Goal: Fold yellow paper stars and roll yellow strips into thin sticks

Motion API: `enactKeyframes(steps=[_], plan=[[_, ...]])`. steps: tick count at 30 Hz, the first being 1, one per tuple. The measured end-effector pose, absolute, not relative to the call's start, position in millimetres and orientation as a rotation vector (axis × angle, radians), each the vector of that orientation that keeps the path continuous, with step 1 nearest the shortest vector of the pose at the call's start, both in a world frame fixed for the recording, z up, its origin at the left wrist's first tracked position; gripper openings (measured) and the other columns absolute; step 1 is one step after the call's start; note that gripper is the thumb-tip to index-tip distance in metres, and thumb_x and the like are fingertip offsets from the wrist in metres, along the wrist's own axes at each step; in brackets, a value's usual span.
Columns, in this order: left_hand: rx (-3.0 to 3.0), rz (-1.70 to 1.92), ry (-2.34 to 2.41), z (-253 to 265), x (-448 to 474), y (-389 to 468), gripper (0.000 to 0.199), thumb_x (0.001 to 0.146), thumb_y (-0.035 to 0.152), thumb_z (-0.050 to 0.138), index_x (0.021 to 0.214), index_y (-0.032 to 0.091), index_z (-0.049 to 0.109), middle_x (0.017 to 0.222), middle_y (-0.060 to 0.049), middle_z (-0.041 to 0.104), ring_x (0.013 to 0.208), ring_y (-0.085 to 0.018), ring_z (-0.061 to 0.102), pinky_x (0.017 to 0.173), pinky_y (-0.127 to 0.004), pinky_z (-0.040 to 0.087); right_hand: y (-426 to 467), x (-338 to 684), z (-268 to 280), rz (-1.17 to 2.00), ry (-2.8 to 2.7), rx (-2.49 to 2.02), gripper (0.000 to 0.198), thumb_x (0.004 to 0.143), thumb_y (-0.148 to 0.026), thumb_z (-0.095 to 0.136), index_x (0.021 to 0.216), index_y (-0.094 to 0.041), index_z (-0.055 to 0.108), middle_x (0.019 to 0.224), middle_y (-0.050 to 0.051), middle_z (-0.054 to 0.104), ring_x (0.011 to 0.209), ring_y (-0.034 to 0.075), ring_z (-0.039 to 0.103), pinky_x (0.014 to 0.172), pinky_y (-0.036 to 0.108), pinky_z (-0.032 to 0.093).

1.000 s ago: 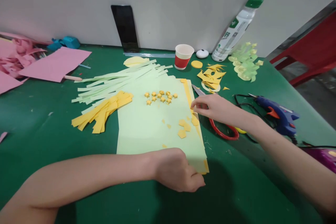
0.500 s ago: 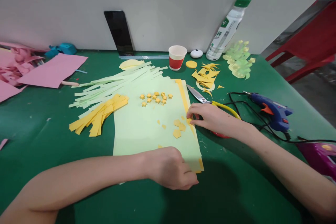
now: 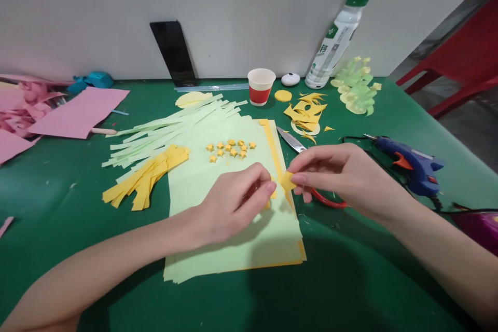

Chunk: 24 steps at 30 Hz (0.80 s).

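Between the thumb and fingers of my right hand (image 3: pixel 338 179) is a small yellow paper piece (image 3: pixel 287 181), roughly pentagon-shaped. My left hand (image 3: pixel 237 202) is closed in a pinch just left of it, over the stack of pale green paper (image 3: pixel 233 244); whatever its fingertips hold, if anything, cannot be made out. Other small yellow bits beneath the left fingertips are mostly covered. Several tiny folded yellow paper stars (image 3: pixel 233 152) lie on the sheets beyond the hands. Scissors (image 3: pixel 290 140) with red and yellow handles lie partly behind my right hand.
Yellow strips (image 3: pixel 151 176) and pale green strips (image 3: pixel 167 119) fan out at left. A paper cup (image 3: pixel 260 86), a leaning bottle (image 3: pixel 336 44) and a phone (image 3: pixel 173 54) stand along the wall. A glue gun (image 3: pixel 410 163) with its cord lies right; pink paper (image 3: pixel 83 114) lies far left.
My left hand has moved up from the stack's near edge toward the right hand. My right hand has turned and lifted the yellow paper piece into view. The camera view has shifted slightly.
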<state>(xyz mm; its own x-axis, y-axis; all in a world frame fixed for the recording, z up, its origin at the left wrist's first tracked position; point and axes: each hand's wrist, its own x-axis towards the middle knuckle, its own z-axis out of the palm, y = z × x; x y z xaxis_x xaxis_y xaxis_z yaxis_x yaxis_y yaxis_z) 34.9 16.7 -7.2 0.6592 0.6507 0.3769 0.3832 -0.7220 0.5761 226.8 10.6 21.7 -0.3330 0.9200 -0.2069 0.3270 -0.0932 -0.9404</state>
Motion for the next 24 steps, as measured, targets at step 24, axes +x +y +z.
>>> enactKeyframes(steps=[24], plan=[[1.73,0.75,0.635,9,32,7,0.027,0.088,0.015,0.039,0.063,0.014,0.052,0.052,0.005,0.046,0.044,-0.003,0.039,0.039,-0.013,0.032,-19,214,20,0.354,-2.151,-1.031,0.011,0.081,-0.024,0.058,0.091,-0.022,0.063,0.082,0.003,0.068,0.069,0.012,0.065,0.061,0.02,0.055]])
